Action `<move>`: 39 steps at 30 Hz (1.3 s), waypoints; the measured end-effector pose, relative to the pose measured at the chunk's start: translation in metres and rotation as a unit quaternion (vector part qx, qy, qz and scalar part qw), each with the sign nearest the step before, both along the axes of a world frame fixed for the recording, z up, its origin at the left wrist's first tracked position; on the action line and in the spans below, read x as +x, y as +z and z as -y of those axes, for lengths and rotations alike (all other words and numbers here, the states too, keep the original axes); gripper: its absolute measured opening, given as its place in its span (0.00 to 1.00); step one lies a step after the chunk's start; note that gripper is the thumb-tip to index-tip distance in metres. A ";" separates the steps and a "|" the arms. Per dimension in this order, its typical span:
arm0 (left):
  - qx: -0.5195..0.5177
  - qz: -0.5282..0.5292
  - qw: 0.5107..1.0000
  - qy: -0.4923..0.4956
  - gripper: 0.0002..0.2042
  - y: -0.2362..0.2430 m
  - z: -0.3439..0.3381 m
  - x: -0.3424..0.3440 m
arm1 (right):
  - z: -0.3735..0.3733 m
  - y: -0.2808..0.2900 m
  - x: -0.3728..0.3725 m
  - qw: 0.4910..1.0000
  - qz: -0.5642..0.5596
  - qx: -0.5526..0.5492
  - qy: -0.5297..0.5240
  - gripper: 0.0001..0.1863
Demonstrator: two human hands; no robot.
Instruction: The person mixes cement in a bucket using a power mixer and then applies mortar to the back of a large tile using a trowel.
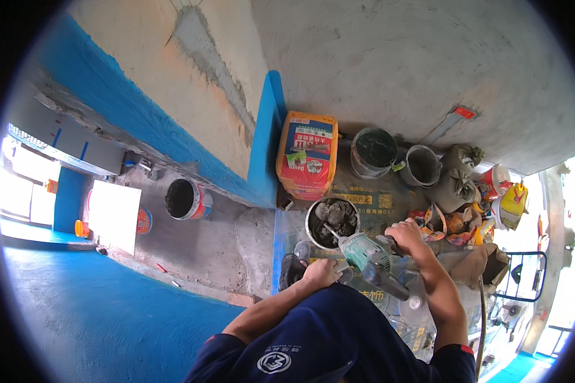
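A green hand-held power mixer [365, 252] hangs tilted in front of my body. My left hand [321, 272] is closed round its near side handle, and my right hand [405, 236] grips it on the other side. Its metal shaft slopes down into a bucket [310, 225] of grey, lumpy mortar [336, 217]. The mixing end is hidden in the mortar. My shoe [291, 270] stands close to the bucket's near left side.
Stacked orange-and-red bags [306, 153] stand by the wall, beside two buckets [373, 153] [420, 166] and grey sacks [452, 190]. Crumpled packaging [457, 223], a cardboard box [482, 268] and a black metal frame [527, 276] lie right. Another bucket [188, 199] stands left, past the blue-edged wall.
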State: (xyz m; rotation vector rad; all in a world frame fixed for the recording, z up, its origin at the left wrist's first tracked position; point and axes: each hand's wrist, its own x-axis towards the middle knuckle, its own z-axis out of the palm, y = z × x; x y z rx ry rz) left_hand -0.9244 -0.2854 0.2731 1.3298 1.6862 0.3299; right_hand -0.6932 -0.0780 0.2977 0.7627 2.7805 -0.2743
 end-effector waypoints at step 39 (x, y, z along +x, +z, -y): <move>-0.011 -0.090 0.952 -0.293 0.17 -0.005 -0.096 0.110 | 0.063 -0.097 0.180 0.934 -0.170 -0.104 -0.297 0.13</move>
